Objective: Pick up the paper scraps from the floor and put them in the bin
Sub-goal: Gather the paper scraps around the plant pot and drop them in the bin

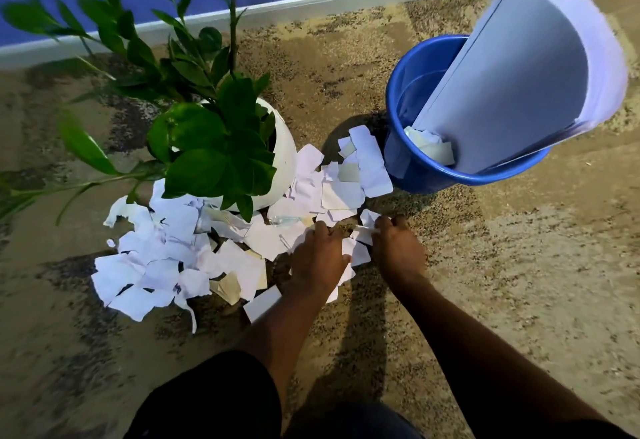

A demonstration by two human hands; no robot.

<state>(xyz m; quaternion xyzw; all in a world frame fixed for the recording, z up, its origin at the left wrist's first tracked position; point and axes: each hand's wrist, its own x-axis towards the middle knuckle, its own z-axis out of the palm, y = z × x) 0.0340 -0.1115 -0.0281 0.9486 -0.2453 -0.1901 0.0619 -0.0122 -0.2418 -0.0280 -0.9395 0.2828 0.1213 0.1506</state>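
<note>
Several torn white paper scraps (166, 258) lie scattered on the speckled carpet around a white plant pot, reaching up to the blue bin (408, 161) at the right. The bin holds crumpled scraps (433, 148) and a thick curved stack of white sheets (519, 68) leaning out of it. My left hand (317, 258) is down on the scraps near the middle, fingers curled over some of them. My right hand (398, 244) sits just to its right, fingers pinching a small scrap (363, 232). More scraps (353, 258) lie between both hands.
A white round pot (284, 158) with a leafy green plant (194, 127) stands at the centre left, its leaves hanging over part of the scraps. A blue wall with a white skirting board (311, 2) runs along the back. Dark trouser knees show at the bottom.
</note>
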